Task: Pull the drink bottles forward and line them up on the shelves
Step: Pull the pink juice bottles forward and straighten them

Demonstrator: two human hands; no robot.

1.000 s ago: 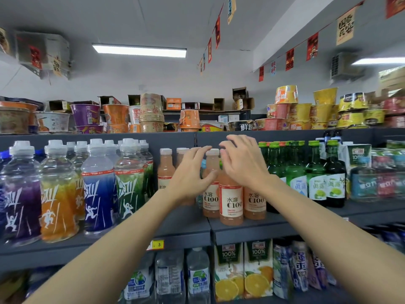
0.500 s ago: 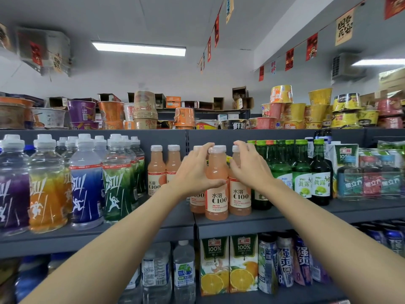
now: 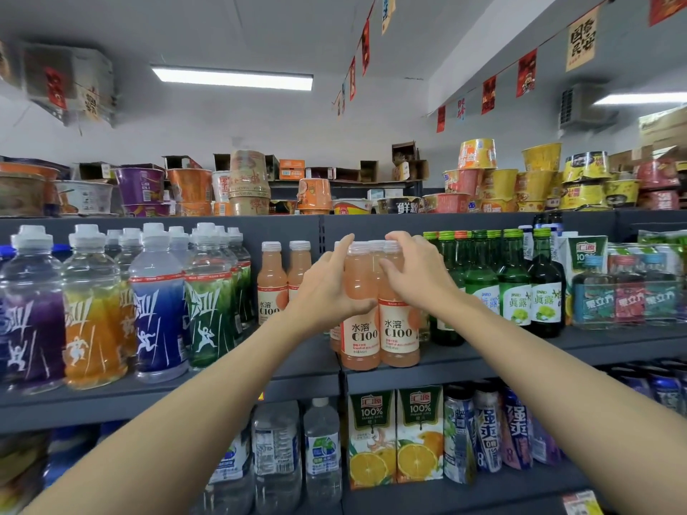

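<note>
While both arms reach up to the middle shelf [image 3: 483,369] at frame centre, the left hand [image 3: 327,291] curls around the left pink juice bottle [image 3: 360,321] and the right hand [image 3: 416,276] grips its neighbour [image 3: 399,328]. Both bottles stand upright, touching, at the shelf's front edge, just left of the green bottles [image 3: 513,284].

My left hand [image 3: 327,291] hides the pink bottles [image 3: 336,334] behind it. At the shelf's [image 3: 148,397] left edge, the purple bottle [image 3: 26,310] is cut off. Price tag [image 3: 261,395] unreadable
</note>
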